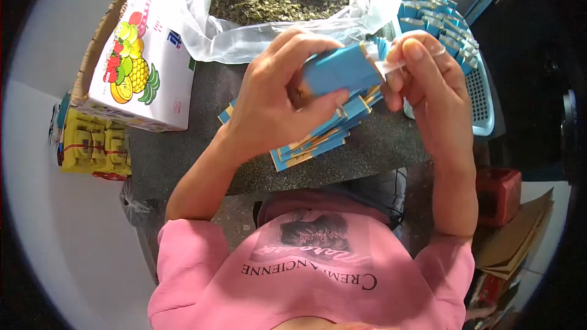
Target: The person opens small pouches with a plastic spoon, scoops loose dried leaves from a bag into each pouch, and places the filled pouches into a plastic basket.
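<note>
A blue packet (342,72) with gold edges lies tilted in my left hand (275,91), whose fingers and thumb wrap round it. At the packet's right end, my right hand (431,76) pinches a thin white strip (391,66) beside the gathered blue top. Below the hands, several flat blue and gold packets (312,150) are fanned out on the dark speckled table (214,171), partly covered by my left hand and the held packet. Beyond my hands, a clear plastic bag (229,46) is open around dried green leaves (263,0).
At the left stands a white carton (162,79) with printed fruit, with yellow packages (95,146) below it. A light blue basket (483,101) at the right bears several blue packets (437,18). A red box (498,195) and flattened cardboard (516,235) are at the lower right.
</note>
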Available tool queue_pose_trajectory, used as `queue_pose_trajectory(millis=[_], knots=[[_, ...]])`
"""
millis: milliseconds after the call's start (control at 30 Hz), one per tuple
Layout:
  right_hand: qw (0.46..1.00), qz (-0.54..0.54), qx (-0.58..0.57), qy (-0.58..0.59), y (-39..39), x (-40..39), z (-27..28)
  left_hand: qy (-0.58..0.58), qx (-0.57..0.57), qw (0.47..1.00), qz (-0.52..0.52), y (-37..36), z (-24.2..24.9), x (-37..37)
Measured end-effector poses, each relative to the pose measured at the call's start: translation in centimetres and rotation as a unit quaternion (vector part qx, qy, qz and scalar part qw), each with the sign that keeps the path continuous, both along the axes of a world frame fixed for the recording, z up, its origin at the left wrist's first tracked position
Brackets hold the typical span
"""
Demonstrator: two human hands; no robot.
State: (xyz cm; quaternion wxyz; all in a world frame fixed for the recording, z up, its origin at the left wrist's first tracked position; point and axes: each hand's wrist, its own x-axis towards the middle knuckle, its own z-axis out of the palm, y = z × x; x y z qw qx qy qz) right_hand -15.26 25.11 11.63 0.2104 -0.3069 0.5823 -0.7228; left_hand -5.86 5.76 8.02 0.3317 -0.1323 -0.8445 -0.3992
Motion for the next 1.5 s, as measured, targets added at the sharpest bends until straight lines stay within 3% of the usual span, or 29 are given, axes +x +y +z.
queue_pose_trajectory(millis=[100,200,233,300,333,500,633,733,767,867,900,967,1033,1100,1167,1233,1267,1333,1500], knots=[[1.0,0.02,0.008,0.01,-1.4,-1.9,1.3,0.05,0.008,0.999,-0.015,-0.9,1.0,-1.3],[0.996,-0.017,0.041,0.073,-3.2,-3.6,2.1,-0.046,0.222,0.974,-0.029,-1.2,2.6,-1.7],[0.996,-0.017,0.04,0.079,-3.7,-4.2,2.5,-0.039,0.221,0.974,-0.031,-1.7,2.7,-2.2],[0.967,-0.043,0.079,0.237,-4.7,-5.2,3.4,-0.021,0.213,0.977,-0.013,-2.9,2.5,-3.4],[0.963,-0.041,0.081,0.255,-5.2,-5.8,3.8,0.004,0.238,0.971,-0.017,-3.4,2.3,-4.2],[0.983,-0.014,0.052,0.178,-6.9,-9.6,4.7,-0.002,0.193,0.98,0.055,-6.8,1.9,-6.7],[0.974,-0.09,0.077,0.195,-7.0,-12.0,4.5,0.02,0.23,0.971,0.063,-7.9,2.1,-7.2],[0.922,-0.161,0.214,0.281,-7.6,-13.6,3.6,0.02,0.184,0.976,0.114,-9.2,1.7,-7.7],[0.921,-0.161,0.212,0.285,-7.9,-14.2,3.0,0.019,0.197,0.974,0.114,-9.3,1.7,-7.7],[0.707,-0.154,0.279,0.631,-9.3,-15.9,-0.2,0.016,0.201,0.972,0.119,-9.6,2.0,-7.7],[0.71,-0.165,0.41,0.548,-10.4,-13.2,1.1,0.01,0.193,0.973,0.125,-9.6,1.9,-7.7],[0.694,-0.137,0.426,0.565,-12.0,-12.9,0.1,0.016,0.197,0.973,0.123,-9.6,1.9,-7.8],[0.7,-0.125,0.445,0.545,-13.4,-12.8,-0.5,0.02,0.2,0.972,0.12,-9.7,2.1,-7.7],[0.82,-0.06,0.3,0.484,-15.0,-14.2,-2.3,0.006,0.203,0.973,0.113,-9.7,2.4,-7.4],[0.813,-0.078,0.337,0.469,-16.1,-14.9,-3.0,0.003,0.217,0.971,0.104,-10.0,2.5,-7.2],[0.87,-0.076,0.333,0.354,-17.1,-15.5,-3.3,0.0,0.229,0.969,0.096,-10.1,2.7,-7.0],[0.87,-0.074,0.333,0.356,-17.2,-15.9,-3.4,0.003,0.224,0.969,0.101,-10.1,2.7,-6.8],[0.937,-0.006,0.315,0.148,-17.0,-15.2,-2.4,0.007,0.222,0.969,0.106,-10.4,2.6,-6.8],[0.974,0.027,0.207,0.093,-16.3,-16.2,-2.9,-0.002,0.204,0.97,0.13,-11.3,2.4,-6.6]])
